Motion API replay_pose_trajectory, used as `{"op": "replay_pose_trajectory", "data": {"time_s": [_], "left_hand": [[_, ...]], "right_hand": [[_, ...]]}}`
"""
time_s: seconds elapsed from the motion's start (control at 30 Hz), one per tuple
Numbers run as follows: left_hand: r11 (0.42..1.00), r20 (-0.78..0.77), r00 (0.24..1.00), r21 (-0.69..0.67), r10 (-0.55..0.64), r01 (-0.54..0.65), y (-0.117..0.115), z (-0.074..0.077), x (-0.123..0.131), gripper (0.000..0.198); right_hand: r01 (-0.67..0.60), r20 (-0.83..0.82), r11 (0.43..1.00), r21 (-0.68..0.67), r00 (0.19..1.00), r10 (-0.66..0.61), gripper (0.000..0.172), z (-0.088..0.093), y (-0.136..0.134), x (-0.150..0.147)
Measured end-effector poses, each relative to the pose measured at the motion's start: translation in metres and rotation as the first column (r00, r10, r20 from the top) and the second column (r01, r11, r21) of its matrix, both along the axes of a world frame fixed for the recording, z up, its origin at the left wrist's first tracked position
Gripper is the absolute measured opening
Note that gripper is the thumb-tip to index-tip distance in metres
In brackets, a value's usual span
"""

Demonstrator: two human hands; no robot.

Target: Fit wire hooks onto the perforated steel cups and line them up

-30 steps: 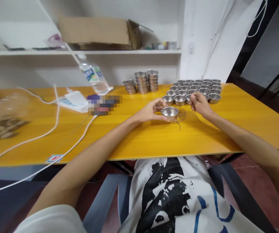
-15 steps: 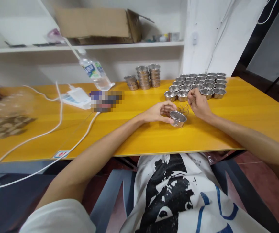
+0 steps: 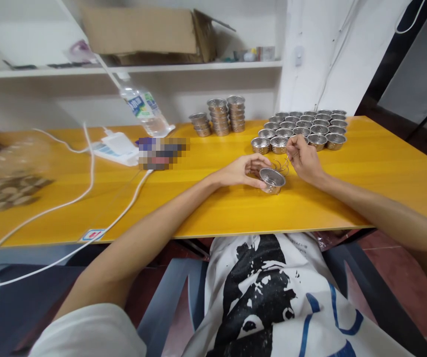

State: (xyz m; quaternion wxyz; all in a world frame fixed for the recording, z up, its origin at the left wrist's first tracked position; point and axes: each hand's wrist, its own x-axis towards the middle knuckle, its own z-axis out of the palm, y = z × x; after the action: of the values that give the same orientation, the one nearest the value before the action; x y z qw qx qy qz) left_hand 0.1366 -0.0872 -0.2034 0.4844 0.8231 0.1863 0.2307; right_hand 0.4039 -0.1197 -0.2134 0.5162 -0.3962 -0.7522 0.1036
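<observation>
A small perforated metal cup (image 3: 272, 180) is tilted over the table, its open mouth partly toward me. My left hand (image 3: 245, 172) grips it from the left, thumb at the near side and fingers curled behind. Just behind the cup, several thin curved metal wires (image 3: 281, 164) stick up. My right hand (image 3: 304, 157) is closed in a pinch at the upper right of these wires, and a wire end meets its fingertips. Whether the wires are joined to the cup I cannot tell.
Rows of similar cups (image 3: 319, 130) stand behind my right hand. Stacked cups (image 3: 219, 117) stand at the back, near a tilted plastic bottle (image 3: 144, 110). A white cable (image 3: 92, 171) loops over the left side. A clear bag (image 3: 13, 183) of small pieces lies far left.
The view has shifted very slightly. Both hands, the cup and the wires stay nearly in place.
</observation>
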Motion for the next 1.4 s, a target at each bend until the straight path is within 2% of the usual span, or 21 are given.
{"op": "replay_pose_trajectory", "data": {"time_s": [0.1,0.17,0.3,0.43,0.53,0.7,0.9,0.97,1.13,1.23,1.33,1.4], "left_hand": [[1.000,0.015,1.000,-0.001,-0.021,0.021,0.001,0.000,0.000,0.062],[0.999,0.029,0.999,0.015,-0.032,0.031,0.002,0.000,0.000,0.061],[0.997,0.048,0.999,0.082,0.012,-0.015,0.005,0.000,0.000,0.063],[0.990,0.076,0.995,0.118,0.071,-0.080,0.010,-0.002,-0.001,0.067],[0.985,0.110,0.988,0.123,0.109,-0.122,0.011,-0.003,-0.001,0.068],[0.984,0.104,0.988,0.128,0.110,-0.123,0.007,-0.002,0.001,0.067],[0.986,0.085,0.992,0.127,0.095,-0.105,0.005,-0.001,0.002,0.067],[0.986,0.080,0.992,0.126,0.102,-0.112,0.006,-0.002,0.002,0.067],[0.983,0.091,0.988,0.127,0.123,-0.134,0.009,-0.005,0.001,0.072],[0.984,0.090,0.988,0.120,0.122,-0.132,0.010,-0.007,0.001,0.075],[0.986,0.083,0.990,0.113,0.113,-0.122,0.010,-0.007,0.000,0.075],[0.988,0.090,0.991,0.112,0.100,-0.110,0.010,-0.007,0.000,0.075]], "right_hand": [[-0.025,0.027,0.999,-0.037,0.999,0.026,0.054,-0.001,0.000,0.000],[-0.059,-0.012,0.994,-0.088,0.998,0.058,0.055,-0.002,0.002,0.000],[-0.205,-0.253,0.954,-0.219,0.956,0.147,0.061,-0.004,0.012,0.003],[-0.283,-0.406,0.913,-0.294,0.902,0.149,0.065,-0.003,0.022,0.008],[-0.301,-0.438,0.902,-0.311,0.887,0.145,0.064,-0.003,0.023,0.009],[-0.378,-0.489,0.867,-0.325,0.852,0.188,0.059,0.000,0.017,0.004],[-0.547,-0.599,0.773,-0.322,0.750,0.281,0.060,0.008,0.011,0.001],[-0.579,-0.612,0.757,-0.303,0.727,0.311,0.059,0.011,0.009,0.000],[-0.535,-0.580,0.804,-0.259,0.752,0.314,0.060,0.016,0.007,0.002],[-0.462,-0.539,0.854,-0.237,0.795,0.280,0.050,0.017,0.010,0.007],[-0.372,-0.399,0.906,-0.202,0.876,0.270,0.040,0.015,0.012,0.010],[-0.343,-0.268,0.914,-0.216,0.921,0.282,0.038,0.014,0.012,0.010]]}}
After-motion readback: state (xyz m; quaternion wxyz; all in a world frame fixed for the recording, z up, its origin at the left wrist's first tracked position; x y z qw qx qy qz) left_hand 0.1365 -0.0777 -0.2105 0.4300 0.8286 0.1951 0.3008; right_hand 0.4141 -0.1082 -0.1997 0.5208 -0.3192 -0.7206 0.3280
